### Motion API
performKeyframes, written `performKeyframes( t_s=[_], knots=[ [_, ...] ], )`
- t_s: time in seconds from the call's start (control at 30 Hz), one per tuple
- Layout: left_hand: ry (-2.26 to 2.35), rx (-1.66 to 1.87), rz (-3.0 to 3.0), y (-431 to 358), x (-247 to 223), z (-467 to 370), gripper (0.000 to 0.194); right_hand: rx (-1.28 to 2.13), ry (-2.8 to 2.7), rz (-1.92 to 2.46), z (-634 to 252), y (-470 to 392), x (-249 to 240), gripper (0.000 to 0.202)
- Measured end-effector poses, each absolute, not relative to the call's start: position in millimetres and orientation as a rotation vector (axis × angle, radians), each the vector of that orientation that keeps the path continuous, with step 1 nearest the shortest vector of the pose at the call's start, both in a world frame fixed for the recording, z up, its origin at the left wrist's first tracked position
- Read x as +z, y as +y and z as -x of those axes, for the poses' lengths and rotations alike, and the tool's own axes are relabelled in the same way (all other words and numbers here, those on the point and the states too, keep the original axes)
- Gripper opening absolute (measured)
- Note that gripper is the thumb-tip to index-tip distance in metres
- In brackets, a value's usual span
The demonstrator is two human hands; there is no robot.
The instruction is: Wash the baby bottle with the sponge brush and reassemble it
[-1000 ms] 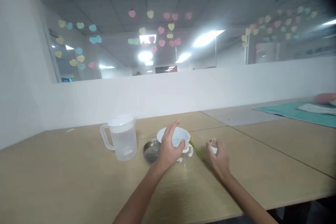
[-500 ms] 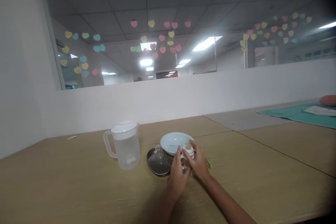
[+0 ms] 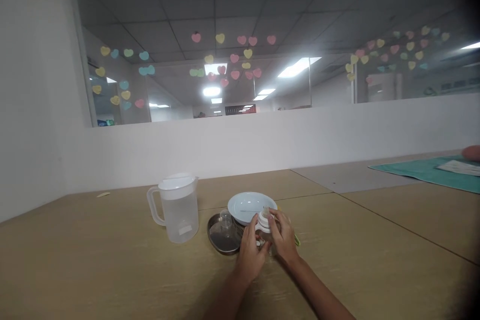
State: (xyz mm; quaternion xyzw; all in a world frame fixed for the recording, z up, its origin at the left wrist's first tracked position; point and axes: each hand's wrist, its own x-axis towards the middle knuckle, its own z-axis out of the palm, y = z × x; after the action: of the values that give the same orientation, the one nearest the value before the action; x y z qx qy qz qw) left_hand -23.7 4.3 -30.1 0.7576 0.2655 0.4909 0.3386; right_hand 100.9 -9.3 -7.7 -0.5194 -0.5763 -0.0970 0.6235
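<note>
Between my hands is a baby bottle (image 3: 264,227) with a white collar and a pale teat on top, held roughly upright. My left hand (image 3: 252,250) wraps the bottle's body from the left. The fingers of my right hand (image 3: 284,239) close on the white collar from the right side. Much of the bottle's lower part is hidden by my hands. Just left of them a metal kidney-shaped tray (image 3: 221,245) holds a clear dome cap (image 3: 225,219). Directly behind the bottle sits a pale blue bowl (image 3: 247,202) with a thin item inside that I cannot make out.
A lidded translucent pitcher (image 3: 182,212) stands to the left on the wooden table (image 3: 112,260). Part of a green item (image 3: 297,240) shows past my right hand. Far right lies a teal cloth (image 3: 416,172) with a white cloth on it. Behind runs a white wall with windows.
My right hand has shifted slightly on the bottle's collar, and the teat and collar show more plainly. The whole view has moved a little; the pitcher, tray and bowl stay put.
</note>
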Motion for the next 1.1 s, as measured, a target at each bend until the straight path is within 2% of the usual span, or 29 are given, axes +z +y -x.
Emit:
performKeyframes(
  t_s=[0.27, 0.53, 0.7, 0.8, 0.87, 1.03, 1.1],
  knots=[
    [0.668, 1.188, -1.941, 10.5, -25.3, 26.6, 0.079, -0.156, -1.295, 1.165, -102.3, -1.5, -0.4, 0.031],
    [0.635, 1.187, -1.926, 13.2, -31.4, 27.3, 0.075, -0.156, -1.381, 1.189, -100.1, 1.6, 8.2, 0.030],
    [0.630, 1.190, -1.895, 11.6, -30.5, 28.0, 0.076, -0.395, -1.188, 1.206, -97.5, -7.0, -6.4, 0.027],
    [0.610, 1.209, -1.909, 11.0, -29.3, 29.4, 0.076, -0.607, -1.248, 1.112, -98.0, -15.7, -7.9, 0.019],
    [0.596, 1.231, -1.909, 11.1, -28.8, 30.0, 0.074, -0.705, -1.297, 1.068, -97.5, -20.3, -6.4, 0.021],
    [0.607, 1.260, -1.909, 11.1, -29.4, 29.7, 0.069, -0.659, -1.289, 1.050, -94.3, -20.1, -4.4, 0.012],
    [0.616, 1.258, -1.905, 10.9, -30.1, 29.6, 0.069, -0.588, -1.263, 1.061, -94.8, -17.6, -5.4, 0.016]
  ],
)
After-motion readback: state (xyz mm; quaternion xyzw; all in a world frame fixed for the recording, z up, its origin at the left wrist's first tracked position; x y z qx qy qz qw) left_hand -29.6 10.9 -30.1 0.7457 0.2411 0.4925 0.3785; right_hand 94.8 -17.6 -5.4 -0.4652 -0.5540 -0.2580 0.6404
